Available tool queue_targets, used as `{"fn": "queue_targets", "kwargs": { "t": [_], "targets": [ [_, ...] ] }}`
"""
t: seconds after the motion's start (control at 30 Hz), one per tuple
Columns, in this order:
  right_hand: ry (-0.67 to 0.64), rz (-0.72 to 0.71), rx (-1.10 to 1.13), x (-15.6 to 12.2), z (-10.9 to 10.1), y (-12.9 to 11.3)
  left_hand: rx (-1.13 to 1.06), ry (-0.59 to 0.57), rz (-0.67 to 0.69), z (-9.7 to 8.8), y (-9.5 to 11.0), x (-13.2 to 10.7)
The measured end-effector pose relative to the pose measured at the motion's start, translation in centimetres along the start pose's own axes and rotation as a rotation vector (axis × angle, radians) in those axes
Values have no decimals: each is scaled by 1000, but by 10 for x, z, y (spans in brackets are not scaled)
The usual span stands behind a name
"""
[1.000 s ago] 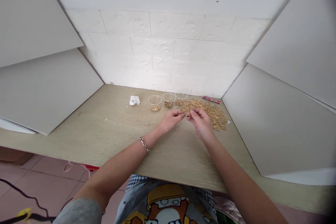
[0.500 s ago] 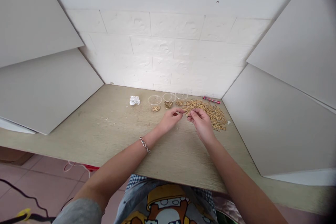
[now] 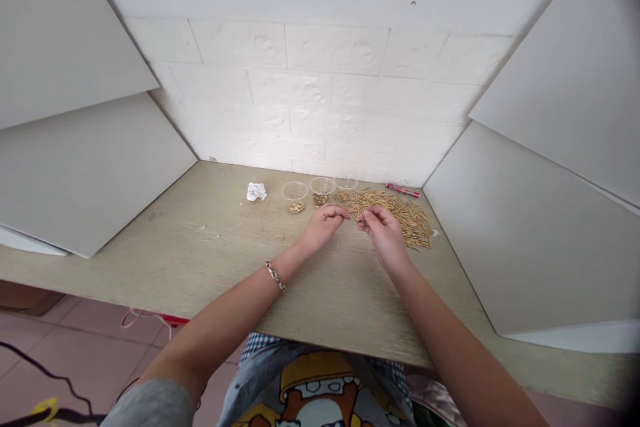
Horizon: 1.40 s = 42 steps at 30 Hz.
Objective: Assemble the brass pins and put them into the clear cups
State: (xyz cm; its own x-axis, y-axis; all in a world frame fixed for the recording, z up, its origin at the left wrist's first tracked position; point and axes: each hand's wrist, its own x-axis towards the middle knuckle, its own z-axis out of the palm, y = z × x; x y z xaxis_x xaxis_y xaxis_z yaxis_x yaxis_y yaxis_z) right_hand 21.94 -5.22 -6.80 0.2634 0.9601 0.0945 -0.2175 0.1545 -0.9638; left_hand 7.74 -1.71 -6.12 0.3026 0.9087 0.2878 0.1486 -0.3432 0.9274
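Golden pin heap (image 3: pixel 395 217) | clear cups (image 3: pixel 295 191): three | left hand (image 3: pixel 323 227), right hand (image 3: pixel 385 237): seemingly pinching

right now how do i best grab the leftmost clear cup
Pinch the rim of the clear plastic cup between thumb and fingers, coming from its left with your left hand. It appears to stand upright with its round open rim facing up, which gives an easy edge. The other cup sits close on its right, while the crumpled tissue lies apart on the left, leaving room.
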Motion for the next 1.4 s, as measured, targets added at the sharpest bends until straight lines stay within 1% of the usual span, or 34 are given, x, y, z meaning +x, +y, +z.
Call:
{"fn": "queue_targets", "kwargs": {
  "t": [0.27, 0.47, 0.67, 0.77, 0.87, 1.0, 1.1, 1.4],
  "targets": [
    [6, 9, 1, -1, 2, -2, -4, 38, 5, 0, -1, 1],
    [-1, 10, -4, -1, 1, -1, -12, 44, 28, -1, -2, 1],
    [-11, 10, -17, 0, 0, 1, -11, 58, 14, -1, 0, 0],
    [-6, 14, -17, 0, 0, 1, 12, 90, -22, -1, 2, -1],
    [2, 20, -20, 0, 1, 1, 29, 154, -55, -2, 4, 0],
    [0, 25, -19, 1, 1, 1, -2, 228, -105, -4, 5, 2],
    [3, 36, -16, 0, 2, 0, -20, 227, -104, -4, 6, 2],
    [8, 47, -14, 0, 2, 0, 0, 175, -53, -3, 6, 1]
  ]
}}
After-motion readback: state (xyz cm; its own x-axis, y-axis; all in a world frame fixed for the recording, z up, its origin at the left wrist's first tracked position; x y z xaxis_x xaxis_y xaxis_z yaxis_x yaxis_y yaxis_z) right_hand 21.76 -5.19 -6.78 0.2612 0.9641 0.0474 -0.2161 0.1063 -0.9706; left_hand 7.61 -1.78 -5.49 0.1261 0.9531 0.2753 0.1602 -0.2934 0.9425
